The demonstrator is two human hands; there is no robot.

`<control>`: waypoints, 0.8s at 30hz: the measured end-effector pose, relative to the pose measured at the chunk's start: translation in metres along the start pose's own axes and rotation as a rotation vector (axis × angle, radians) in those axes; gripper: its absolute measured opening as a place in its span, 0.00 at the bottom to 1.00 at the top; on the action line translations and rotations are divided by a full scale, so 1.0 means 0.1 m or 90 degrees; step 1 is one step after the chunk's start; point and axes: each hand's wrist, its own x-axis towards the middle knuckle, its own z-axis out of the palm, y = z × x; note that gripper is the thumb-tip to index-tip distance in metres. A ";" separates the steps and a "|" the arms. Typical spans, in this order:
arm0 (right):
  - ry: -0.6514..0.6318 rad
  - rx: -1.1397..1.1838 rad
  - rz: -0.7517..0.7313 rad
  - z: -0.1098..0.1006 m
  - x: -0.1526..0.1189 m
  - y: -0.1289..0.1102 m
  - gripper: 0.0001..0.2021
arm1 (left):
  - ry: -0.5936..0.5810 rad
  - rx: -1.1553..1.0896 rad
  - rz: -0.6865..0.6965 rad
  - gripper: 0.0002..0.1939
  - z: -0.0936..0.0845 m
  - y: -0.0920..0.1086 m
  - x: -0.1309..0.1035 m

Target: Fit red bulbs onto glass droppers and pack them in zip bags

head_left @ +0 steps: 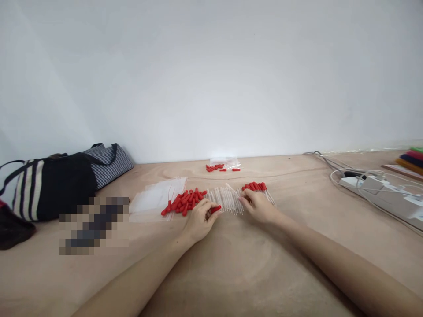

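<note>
My left hand (201,219) is closed in a pinch on a red rubber dropper bulb (216,209), whose end points right. To its left lies a heap of red dropper bulbs (185,200), partly on flat clear plastic bags (148,200). Between my hands, thin clear dropper tubes (224,200) lie side by side in a row. The fingertips of my right hand (256,206) are closed at the right end of this row, on a slanted dropper tube (232,189). Just beyond that hand rest several tubes with red bulbs on their ends (254,186), partly hidden by it.
More red bulbs (214,167) and a clear bag (224,161) lie near the wall. Dark cloth bags (66,185) and a blurred-out object (95,224) are at the left. A white power strip (386,193) with cables and coloured stacked items (411,160) are at the right.
</note>
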 end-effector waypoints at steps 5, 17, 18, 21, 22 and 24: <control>-0.017 -0.020 -0.142 0.06 -0.16 -0.02 0.05 | 0.025 0.076 0.048 0.03 0.00 -0.05 0.01; -0.034 -0.095 -0.236 0.11 -0.19 -0.03 0.13 | 0.059 0.077 0.062 0.06 -0.02 -0.07 0.00; -0.038 -0.088 -0.244 0.11 -0.19 -0.04 0.14 | 0.057 0.077 0.058 0.07 -0.02 -0.06 0.00; -0.034 -0.043 -0.242 0.14 -0.18 -0.06 0.14 | 0.053 0.076 0.049 0.08 -0.03 -0.04 0.01; -0.029 -0.025 -0.240 0.15 -0.17 -0.06 0.13 | 0.051 0.075 0.047 0.08 -0.03 -0.03 0.01; -0.021 0.000 -0.240 0.18 -0.16 -0.07 0.12 | 0.043 0.068 0.050 0.09 -0.02 -0.02 0.02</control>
